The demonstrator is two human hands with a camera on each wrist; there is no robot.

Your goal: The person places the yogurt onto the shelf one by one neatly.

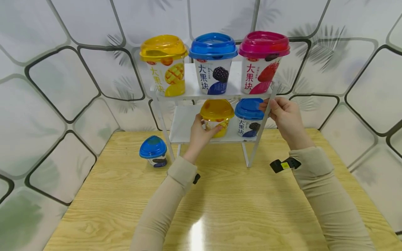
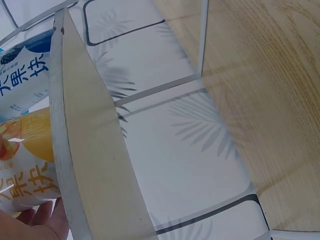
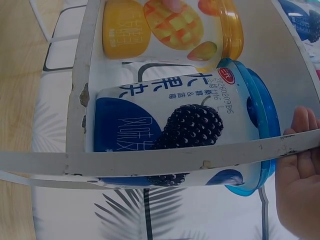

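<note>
A white two-tier shelf rack (image 1: 185,120) stands on the wooden table. On its lower tier my left hand (image 1: 202,134) grips a yellow-lidded mango yogurt cup (image 1: 217,116), thumb across the front. To that cup's right sits a blue-lidded blackberry yogurt cup (image 3: 190,120), upright near the right post. My right hand (image 1: 287,116) holds the rack's right post, its fingers reaching past it beside the blue lid. In the right wrist view the post (image 3: 220,160) crosses in front of these fingers. The left wrist view shows only part of the left hand (image 2: 40,225), beneath the mango cup.
On the upper tier stand a yellow-lidded cup (image 1: 164,66), a blue-lidded cup (image 1: 213,62) and a pink-lidded strawberry cup (image 1: 262,62). Another blue-lidded cup (image 1: 153,150) rests on the table (image 1: 238,202), left of the rack. A patterned wall (image 1: 94,76) rises behind.
</note>
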